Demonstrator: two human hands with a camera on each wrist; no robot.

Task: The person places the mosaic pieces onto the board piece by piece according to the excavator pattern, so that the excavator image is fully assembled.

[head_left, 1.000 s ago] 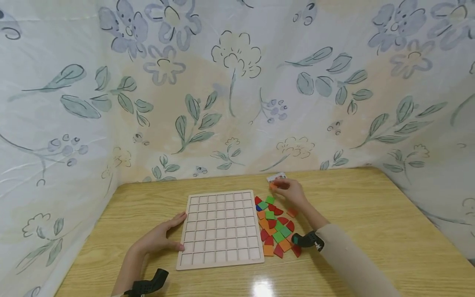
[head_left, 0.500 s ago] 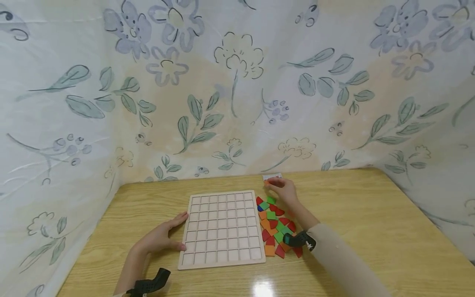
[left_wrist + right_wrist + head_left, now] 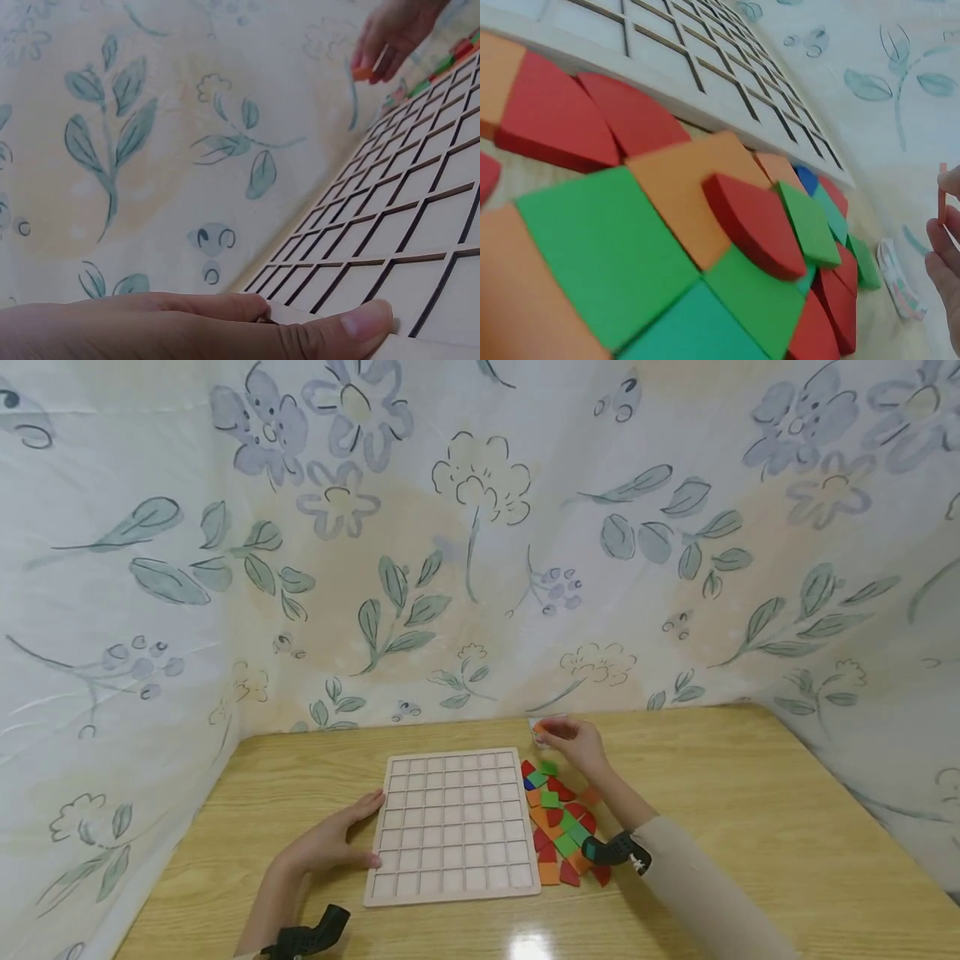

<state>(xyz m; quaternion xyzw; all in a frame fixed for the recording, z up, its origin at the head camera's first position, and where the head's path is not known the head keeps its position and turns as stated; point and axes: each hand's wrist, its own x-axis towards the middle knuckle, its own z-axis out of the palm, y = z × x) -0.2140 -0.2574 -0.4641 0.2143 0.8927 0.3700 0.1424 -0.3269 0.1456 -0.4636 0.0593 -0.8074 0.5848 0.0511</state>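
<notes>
A pale wooden board (image 3: 454, 827) marked into square cells lies flat on the table. My left hand (image 3: 327, 841) rests along its left edge, thumb and fingers spread; the left wrist view shows the thumb (image 3: 367, 321) at the board's rim. Beyond the far right corner my right hand (image 3: 576, 745) pinches a small orange tile (image 3: 942, 193) between thumb and fingertips, held up off the table. Partly behind that hand is a white card (image 3: 537, 735) with small coloured marks, also visible in the right wrist view.
Loose flat tiles lie heaped against the board's right side: green squares (image 3: 566, 844), orange squares (image 3: 549, 873) and red quarter-round pieces (image 3: 602, 876), some overlapping. A blue piece (image 3: 807, 179) lies among them. A flower-printed cloth (image 3: 480, 543) hangs behind the wooden table (image 3: 735, 810).
My right hand has shifted a little to the left over the white card, keeping the orange tile pinched. The left hand stays at the board's edge. The head view has tilted slightly.
</notes>
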